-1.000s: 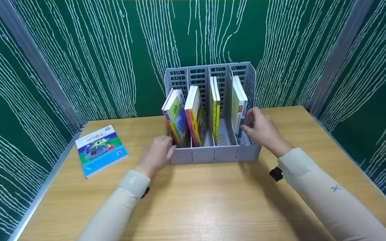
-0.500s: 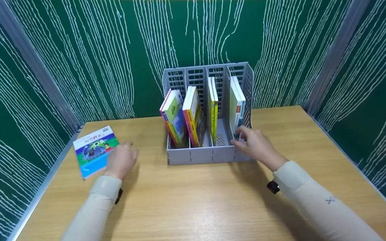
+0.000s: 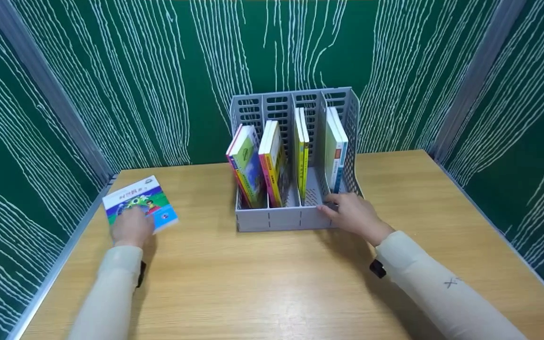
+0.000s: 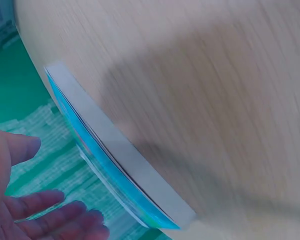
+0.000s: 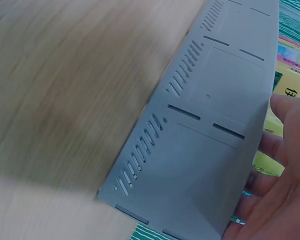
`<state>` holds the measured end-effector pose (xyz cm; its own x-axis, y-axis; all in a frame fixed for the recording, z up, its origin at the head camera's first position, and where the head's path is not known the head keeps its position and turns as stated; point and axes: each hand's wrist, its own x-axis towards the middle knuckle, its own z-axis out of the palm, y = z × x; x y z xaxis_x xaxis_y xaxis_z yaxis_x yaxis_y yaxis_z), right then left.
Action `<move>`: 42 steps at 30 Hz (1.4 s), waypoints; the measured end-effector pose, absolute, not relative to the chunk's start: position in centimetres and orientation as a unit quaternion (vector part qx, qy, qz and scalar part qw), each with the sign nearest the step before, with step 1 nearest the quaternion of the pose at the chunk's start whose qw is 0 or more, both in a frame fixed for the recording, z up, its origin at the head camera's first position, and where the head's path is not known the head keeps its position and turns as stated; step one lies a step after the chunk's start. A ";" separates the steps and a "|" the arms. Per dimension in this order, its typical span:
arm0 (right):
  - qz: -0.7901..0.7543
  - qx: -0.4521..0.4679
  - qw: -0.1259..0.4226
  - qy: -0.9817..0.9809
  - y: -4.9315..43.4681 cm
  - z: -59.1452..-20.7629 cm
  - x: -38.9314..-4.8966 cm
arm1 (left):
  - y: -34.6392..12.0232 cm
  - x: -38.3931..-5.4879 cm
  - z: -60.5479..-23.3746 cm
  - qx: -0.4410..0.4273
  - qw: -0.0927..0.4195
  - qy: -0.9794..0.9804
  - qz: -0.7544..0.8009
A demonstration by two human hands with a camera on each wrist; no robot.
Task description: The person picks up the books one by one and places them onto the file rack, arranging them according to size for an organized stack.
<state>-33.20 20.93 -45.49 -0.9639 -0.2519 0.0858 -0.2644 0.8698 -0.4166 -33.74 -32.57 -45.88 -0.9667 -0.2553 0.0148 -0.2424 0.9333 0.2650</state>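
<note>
My left hand (image 3: 131,226) is over a thin picture book (image 3: 164,215) lying on the table at the left. In the left wrist view its fingers (image 4: 45,201) are spread and loosely bent, apart from the book's blue edge (image 4: 112,167). A grey file rack (image 3: 284,219) with several compartments stands near the middle. The right hand (image 3: 354,215) holds the rack's front rim near its right end. In the right wrist view the thumb meets the rim and the other fingers reach over behind the front wall (image 5: 200,170).
Upright books fill parts of the rack: pink-spined books (image 3: 272,174), yellow-spined books (image 3: 302,165), white-and-blue books (image 3: 337,151), and a leaning green-covered one (image 3: 248,170) at the left. Green patterned walls (image 3: 149,85) enclose the wooden table (image 3: 253,283) at back and sides.
My left hand has left the rack's left front corner and moved left over the flat book. The right hand has slid from the rack's right side down to its front rim.
</note>
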 end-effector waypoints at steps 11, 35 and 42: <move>0.210 0.107 -0.044 -0.971 20.2 -45.8 -33.4 | -34.2 -32.1 -45.7 0.291 -0.088 -0.940 -0.156; 0.200 0.113 -0.027 -0.973 20.2 -45.9 -33.6 | -34.1 -31.5 -45.8 0.349 -0.083 -0.862 -0.358; 0.207 0.116 -0.025 -0.971 20.3 -45.9 -33.7 | -35.0 -32.5 -46.6 0.364 -0.084 -0.845 -0.383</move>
